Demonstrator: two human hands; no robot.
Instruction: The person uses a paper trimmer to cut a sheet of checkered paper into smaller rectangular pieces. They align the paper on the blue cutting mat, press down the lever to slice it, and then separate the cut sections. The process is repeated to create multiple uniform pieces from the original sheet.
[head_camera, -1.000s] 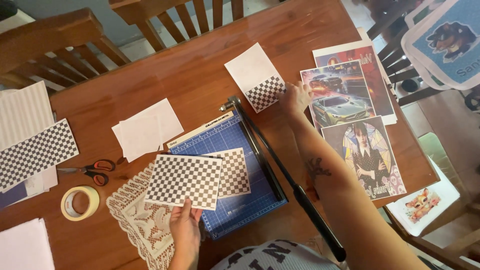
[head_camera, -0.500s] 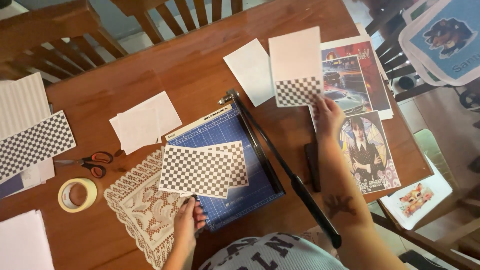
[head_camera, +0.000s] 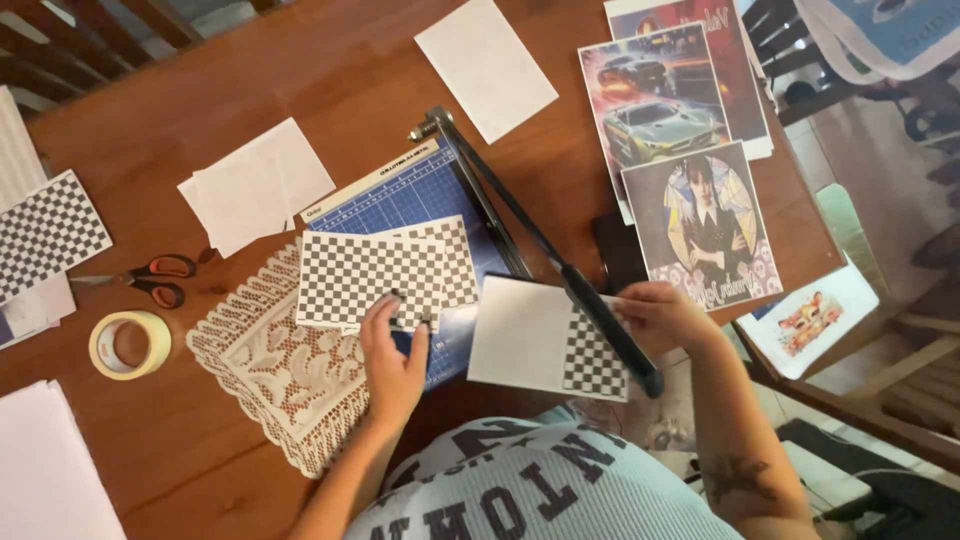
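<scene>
So the left hand is pressing flat on a stack of checkerboard-print sheets that sits on the blue paper cutter, fingers spread, not really grasping, more pinning them down. The right hand has its grip closed on the edge of a white card with a checkered patch, pinched between thumb and fingers, hanging off the near edge of the surface and tucked under the raised cutter arm.

Around it: a lace doily under the cutter's corner, red-handled scissors and a tape roll off to the left, blank white sheets near the top of the cutter, and a few printed pictures on the right, one of a car and one of a figure in dark clothes.

If I were doing this, I'd say square the card against the cutter's ruled edge before anything else, keep the pinning hand well back from the blade line, and hold the card flat so the checkered part doesn't skew. Also slide the loose stack off the bed first, looks crowded
</scene>
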